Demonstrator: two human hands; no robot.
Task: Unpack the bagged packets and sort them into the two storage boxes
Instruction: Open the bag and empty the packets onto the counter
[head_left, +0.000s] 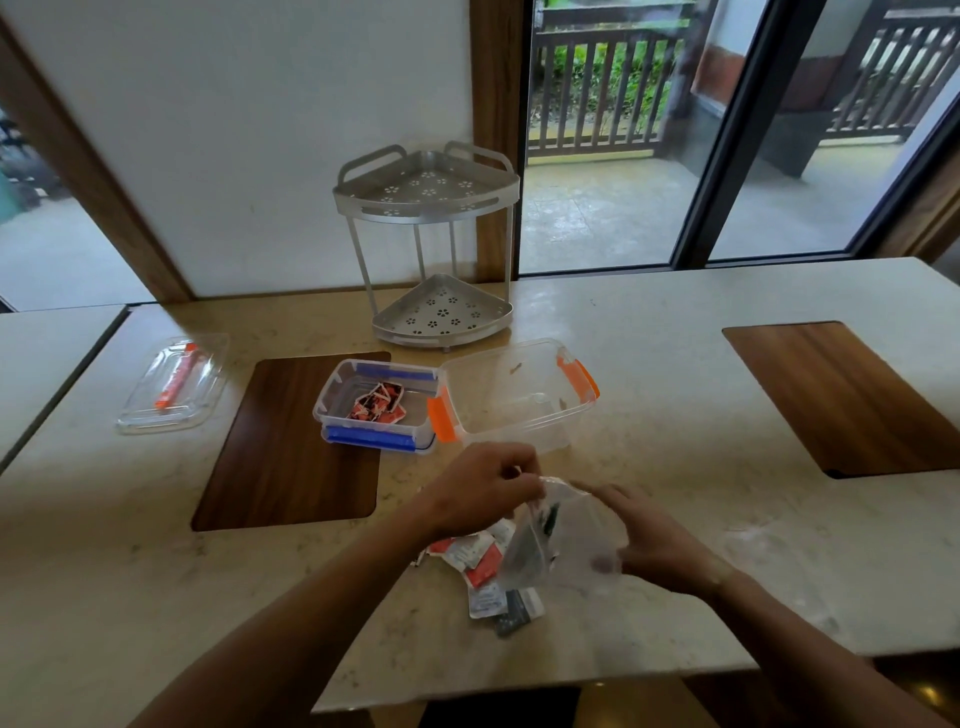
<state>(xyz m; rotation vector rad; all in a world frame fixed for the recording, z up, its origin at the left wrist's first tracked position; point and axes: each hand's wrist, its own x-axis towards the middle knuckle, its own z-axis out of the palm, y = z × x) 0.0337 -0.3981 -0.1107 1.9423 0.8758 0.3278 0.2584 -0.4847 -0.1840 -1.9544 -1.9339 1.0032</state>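
Item: pale stone table (649, 332), as I see it.
On it: corner rack (434, 249), blue-clipped box (376, 402), orange-clipped box (511, 395), clear lid (174, 382), loose packets (483, 566).

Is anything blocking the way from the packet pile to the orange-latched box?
Nothing visible: bare countertop lies between the loose packets and the open clear orange-latched box, apart from the hands holding the clear plastic bag above the pile.
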